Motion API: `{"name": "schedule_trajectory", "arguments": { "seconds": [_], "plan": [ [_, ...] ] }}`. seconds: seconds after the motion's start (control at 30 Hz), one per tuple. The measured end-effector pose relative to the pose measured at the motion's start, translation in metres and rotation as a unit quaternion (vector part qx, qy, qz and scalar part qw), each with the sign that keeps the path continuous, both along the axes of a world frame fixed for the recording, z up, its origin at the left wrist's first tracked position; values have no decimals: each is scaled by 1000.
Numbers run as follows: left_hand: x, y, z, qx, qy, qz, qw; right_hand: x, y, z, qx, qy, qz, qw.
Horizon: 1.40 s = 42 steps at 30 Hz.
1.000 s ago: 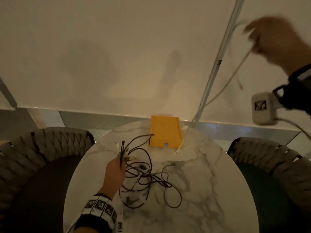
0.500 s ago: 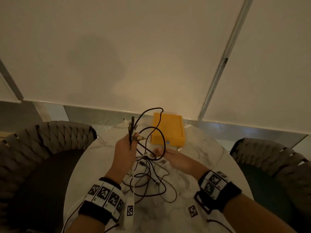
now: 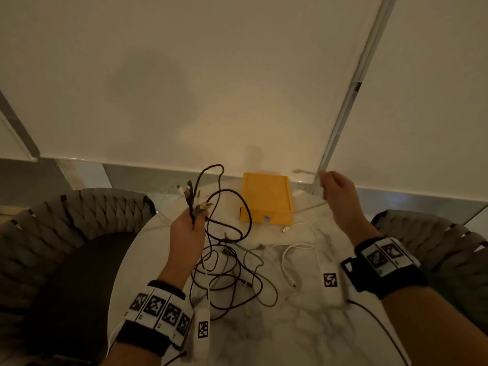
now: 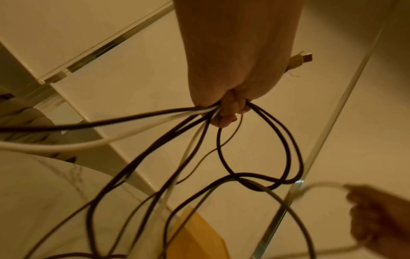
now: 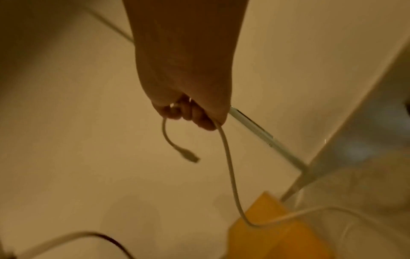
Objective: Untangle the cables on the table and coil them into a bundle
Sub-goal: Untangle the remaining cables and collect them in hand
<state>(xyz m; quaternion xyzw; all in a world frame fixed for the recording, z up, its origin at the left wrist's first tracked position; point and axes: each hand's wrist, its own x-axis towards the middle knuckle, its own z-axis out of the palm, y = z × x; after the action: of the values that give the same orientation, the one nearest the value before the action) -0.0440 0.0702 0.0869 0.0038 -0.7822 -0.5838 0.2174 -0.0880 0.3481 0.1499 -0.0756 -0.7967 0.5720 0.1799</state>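
- Our left hand [image 3: 186,235] was raised above the left side of the round marble table [image 3: 303,336], fist closed round a bunch of cable ends [image 3: 191,198]; the plugs stuck up out of the top of the fist.
- Left wrist view confirmed it: fingers [image 4: 229,112] curled tight, dark and white strands fanning out below them.
- From that fist the dark cables [image 3: 232,220] looped down to the tangle [image 3: 232,270] lying on the table, just right of our left forearm and between both wrists.
- Our right hand [image 3: 339,194] was up at the far right, near the table's back edge, well apart from the left one, fingers curled round a white cable [image 5: 228,157].
- Right wrist view showed its short end with the plug [image 5: 188,156] dangling on one side of the fingers, the long run dropping on the other side toward the yellow box [image 5: 277,240].
- In the head view that cable ran from the right hand down toward the table, past the right edge of the yellow box [image 3: 266,198].
- Another white cable [image 3: 290,262] lay loose on the marble right of the tangle, below our right hand, touched by neither hand.
- The box sat at the back of the table, between the two hands.
- Woven chairs [image 3: 79,220] stood on both sides.
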Motion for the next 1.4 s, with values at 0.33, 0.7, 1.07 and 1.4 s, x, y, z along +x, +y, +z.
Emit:
{"name": "schedule_trajectory", "arguments": {
  "seconds": [0.33,0.7,1.07,1.4],
  "plan": [
    [-5,42,38,234,-114,-145,955,51,-67,-3,43,-8,346,937],
    [8,44,38,185,-62,-183,964,56,-45,-13,-42,42,239,969],
    [4,56,38,165,-64,-189,966,58,-44,9,-177,60,290,939],
    [5,72,36,104,-111,-232,961,53,-40,23,-187,29,239,952]
  ]
}}
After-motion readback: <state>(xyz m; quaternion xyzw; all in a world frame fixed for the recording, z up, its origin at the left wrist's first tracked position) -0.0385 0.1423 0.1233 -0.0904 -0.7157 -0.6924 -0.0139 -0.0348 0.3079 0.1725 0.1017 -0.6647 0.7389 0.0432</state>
